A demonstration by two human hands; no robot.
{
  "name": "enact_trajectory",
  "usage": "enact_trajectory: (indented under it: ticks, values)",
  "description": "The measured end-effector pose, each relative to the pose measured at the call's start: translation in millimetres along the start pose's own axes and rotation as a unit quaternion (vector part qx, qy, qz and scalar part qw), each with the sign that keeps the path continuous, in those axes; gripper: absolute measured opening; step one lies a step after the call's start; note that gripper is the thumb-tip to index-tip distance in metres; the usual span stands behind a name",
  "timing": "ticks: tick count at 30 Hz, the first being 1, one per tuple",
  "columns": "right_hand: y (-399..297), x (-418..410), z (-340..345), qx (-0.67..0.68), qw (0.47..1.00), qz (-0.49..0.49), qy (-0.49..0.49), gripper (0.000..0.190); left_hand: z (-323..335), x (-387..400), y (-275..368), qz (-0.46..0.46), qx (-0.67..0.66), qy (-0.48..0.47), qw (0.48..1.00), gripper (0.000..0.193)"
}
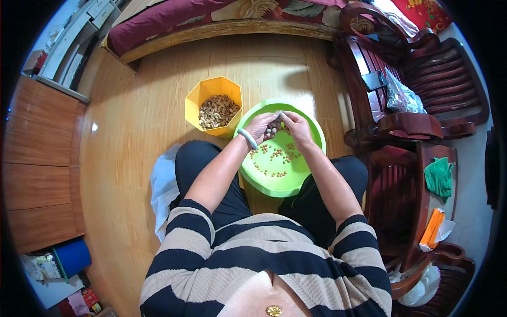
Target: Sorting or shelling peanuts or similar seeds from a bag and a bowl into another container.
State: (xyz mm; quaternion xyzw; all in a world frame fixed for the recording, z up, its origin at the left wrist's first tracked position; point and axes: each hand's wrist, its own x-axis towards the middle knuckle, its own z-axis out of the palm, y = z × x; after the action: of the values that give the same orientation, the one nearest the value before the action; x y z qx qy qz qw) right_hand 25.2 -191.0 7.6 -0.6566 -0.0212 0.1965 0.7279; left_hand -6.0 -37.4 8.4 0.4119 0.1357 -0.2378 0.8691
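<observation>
Both hands are over a round green plastic basin (277, 187) between my knees. My left hand (262, 127), with a pale bangle (247, 139) at the wrist, is cupped around several small dark-looking pieces, perhaps peanuts in shells. The fingertips of my right hand (295, 125) meet those of the left at a small piece, too small to make out. Shelled peanut kernels (277, 152) lie scattered on the basin's bottom. Left of the basin stands a yellow octagonal bin (194, 97) holding empty peanut shells (218, 111).
Dark wooden chairs (439, 85) line the right side, with a phone (374, 81) and a plastic bag (402, 95). A green cloth (438, 178) lies on a side table. A bed frame (229, 29) crosses the far side. A white bag (162, 186) is beside my left leg.
</observation>
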Motion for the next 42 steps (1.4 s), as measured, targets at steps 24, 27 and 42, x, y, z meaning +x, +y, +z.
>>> enact_trajectory:
  ticks: [24,27,42]
  values:
    - [28.2,7.2,6.0,0.030,0.998,-0.049,-0.003,0.017,-1.2,3.0,-6.6,-0.113,-0.054,-0.045,0.991,0.029]
    - [17.9,3.8,7.9,0.134,0.989,0.049,-0.025,0.016,-7.7,3.1,-7.2,-0.078,-0.040,-0.031,0.996,0.026]
    - [17.6,17.5,-14.6,-0.413,0.900,-0.030,0.133,0.028,-18.6,6.9,16.4,0.117,-0.173,0.292,0.933,0.029]
